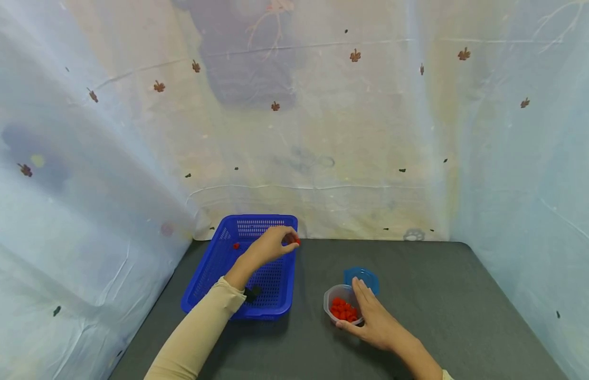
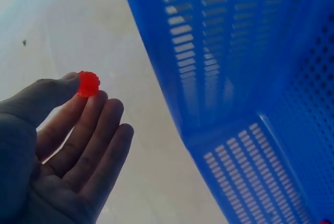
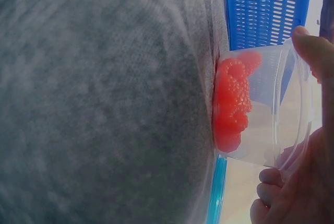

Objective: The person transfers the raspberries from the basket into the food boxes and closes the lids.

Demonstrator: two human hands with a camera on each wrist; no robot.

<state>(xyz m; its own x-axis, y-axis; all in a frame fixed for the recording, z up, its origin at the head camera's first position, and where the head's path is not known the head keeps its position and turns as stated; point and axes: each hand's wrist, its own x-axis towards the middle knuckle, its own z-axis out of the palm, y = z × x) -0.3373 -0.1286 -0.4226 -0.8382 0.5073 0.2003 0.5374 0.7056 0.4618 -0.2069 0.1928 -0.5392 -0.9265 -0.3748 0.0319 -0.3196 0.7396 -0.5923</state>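
Between thumb and fingertips, my left hand (image 1: 266, 247) pinches a red raspberry (image 2: 88, 84) over the right rim of a blue perforated basket (image 1: 286, 303). One small red piece (image 1: 236, 246) lies inside that basket, along with a dark object (image 1: 253, 293) partly covered by the forearm. My right hand (image 1: 377, 323) holds a clear plastic tub (image 3: 263, 143) by its rim, thumb on one side and fingers on the other. Several red raspberries (image 3: 233, 104) are heaped at the tub's bottom. The tub stands upright on the table, right of the basket.
A blue lid (image 1: 368, 275) lies on the dark grey table (image 1: 437, 295) just behind the tub, partly hidden by my right fingers. Patterned sheeting (image 1: 313, 142) hangs behind the table and along both sides.
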